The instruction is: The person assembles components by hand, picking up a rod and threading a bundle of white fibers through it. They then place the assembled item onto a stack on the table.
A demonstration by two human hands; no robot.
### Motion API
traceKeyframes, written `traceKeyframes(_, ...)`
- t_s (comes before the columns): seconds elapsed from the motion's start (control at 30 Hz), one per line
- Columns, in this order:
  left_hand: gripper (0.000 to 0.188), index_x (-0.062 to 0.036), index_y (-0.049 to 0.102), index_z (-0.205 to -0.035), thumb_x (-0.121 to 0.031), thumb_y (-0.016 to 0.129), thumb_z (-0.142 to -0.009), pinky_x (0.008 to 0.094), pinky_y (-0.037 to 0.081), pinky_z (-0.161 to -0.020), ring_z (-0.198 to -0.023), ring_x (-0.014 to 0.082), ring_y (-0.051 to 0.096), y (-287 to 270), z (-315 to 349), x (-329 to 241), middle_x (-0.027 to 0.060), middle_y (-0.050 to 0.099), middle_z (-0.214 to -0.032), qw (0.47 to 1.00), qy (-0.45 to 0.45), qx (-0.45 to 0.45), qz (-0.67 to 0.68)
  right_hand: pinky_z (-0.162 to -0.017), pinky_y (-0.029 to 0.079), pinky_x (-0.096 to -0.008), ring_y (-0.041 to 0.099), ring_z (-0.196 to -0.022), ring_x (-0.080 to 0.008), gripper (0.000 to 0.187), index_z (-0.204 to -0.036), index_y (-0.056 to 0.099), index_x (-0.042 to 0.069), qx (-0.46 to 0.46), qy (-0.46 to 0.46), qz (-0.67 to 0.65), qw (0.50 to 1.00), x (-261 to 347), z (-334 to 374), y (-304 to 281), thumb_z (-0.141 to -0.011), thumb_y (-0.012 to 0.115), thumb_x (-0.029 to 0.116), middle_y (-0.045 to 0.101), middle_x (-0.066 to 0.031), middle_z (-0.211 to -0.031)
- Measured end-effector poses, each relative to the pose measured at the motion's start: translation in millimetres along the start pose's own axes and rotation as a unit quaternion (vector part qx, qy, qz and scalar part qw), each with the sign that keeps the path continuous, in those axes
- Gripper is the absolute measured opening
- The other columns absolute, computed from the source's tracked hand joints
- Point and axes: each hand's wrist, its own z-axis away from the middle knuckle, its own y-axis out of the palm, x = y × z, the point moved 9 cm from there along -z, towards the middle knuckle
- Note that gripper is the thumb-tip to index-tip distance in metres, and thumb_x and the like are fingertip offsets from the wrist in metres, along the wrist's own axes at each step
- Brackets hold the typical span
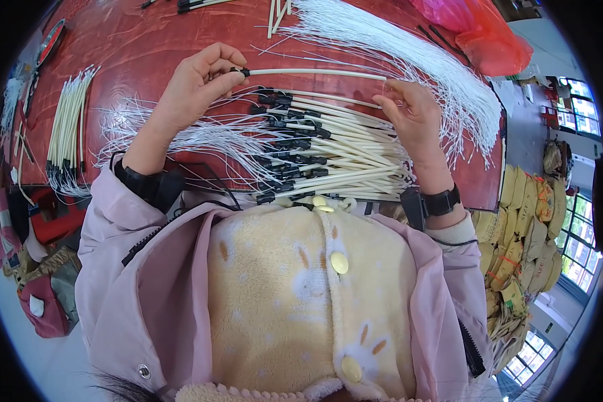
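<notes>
Held level across the view is a thin cream tube [315, 72] with a black fitting at its left end. My left hand [197, 84] pinches that black end between thumb and fingers. At the opposite end, my right hand [415, 114] has thumb and forefinger closed around the tip; whether a white strand is pinched there too is too small to tell. Just below lies a pile of similar cream tubes [342, 147] with black ends, and thin white strands [228, 137] fan out from them to the left.
A large sheaf of white strands [395, 60] spreads over the red table [147, 40] at the far right, near a red plastic bag [492, 43]. Another bundle of tubes [70, 124] lies at the left. Stacked tan sacks [519, 234] stand beyond the table's right edge.
</notes>
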Motion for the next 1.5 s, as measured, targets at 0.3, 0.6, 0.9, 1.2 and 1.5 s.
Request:
traceKeyframes(0.3, 0.021, -0.0025, 0.058, -0.118, -0.010, 0.062, -0.099, 0.0156, 0.046, -0.071, -0.079, 0.0010, 0.057, -2, 3, -1, -0.0006, 0.068, -0.093, 1.000, -0.001, 0.004, 0.000, -0.072, 0.049, -0.0325, 0.062, -0.075, -0.0209, 0.020, -0.095, 0.072, 0.005, 0.012, -0.008, 0.017, 1.000, 0, 2, 5, -0.079, 0.082, 0.012, 0.070, -0.0063, -0.083)
traceKeyframes(0.6, 0.021, -0.0029, 0.057, -0.119, -0.009, 0.061, -0.099, 0.0160, 0.045, -0.068, -0.076, 0.0013, 0.055, -1, 6, -2, 0.0000, 0.068, -0.094, 1.000, -0.007, 0.009, 0.027, -0.069, 0.046, -0.0329, 0.059, -0.071, -0.0210, 0.024, -0.100, 0.073, 0.006, -0.054, -0.048, 0.029, 0.997, 13, -2, 1, -0.078, 0.082, 0.010, 0.067, -0.0050, -0.080)
traceKeyframes(0.9, 0.021, -0.0031, 0.059, -0.117, -0.008, 0.062, -0.097, 0.0189, 0.046, -0.066, -0.075, 0.0025, 0.054, -9, 7, -10, -0.0015, 0.065, -0.090, 0.999, 0.022, -0.016, -0.034, -0.068, 0.042, -0.0362, 0.055, -0.067, -0.0237, 0.019, -0.104, 0.074, 0.006, 0.008, -0.102, 0.049, 0.994, 18, -1, 3, -0.086, 0.071, 0.005, 0.061, -0.0068, -0.071)
traceKeyframes(1.2, 0.026, -0.0039, 0.057, -0.122, -0.006, 0.061, -0.097, 0.0155, 0.041, -0.067, -0.082, 0.0000, 0.054, -9, 5, -15, -0.0032, 0.065, -0.097, 0.997, 0.025, 0.009, -0.076, -0.068, 0.042, -0.0357, 0.055, -0.067, -0.0241, 0.020, -0.106, 0.074, 0.009, 0.067, -0.102, 0.029, 0.992, 9, 6, 15, -0.086, 0.072, 0.007, 0.062, -0.0064, -0.071)
traceKeyframes(1.5, 0.025, -0.0040, 0.057, -0.123, -0.006, 0.060, -0.098, 0.0156, 0.043, -0.070, -0.085, 0.0008, 0.057, -8, 6, -8, -0.0027, 0.065, -0.100, 0.998, 0.009, 0.027, -0.057, -0.071, 0.045, -0.0357, 0.057, -0.071, -0.0242, 0.016, -0.104, 0.074, 0.006, 0.094, -0.054, 0.013, 0.994, 2, 3, 17, -0.088, 0.070, 0.008, 0.067, -0.0060, -0.076)
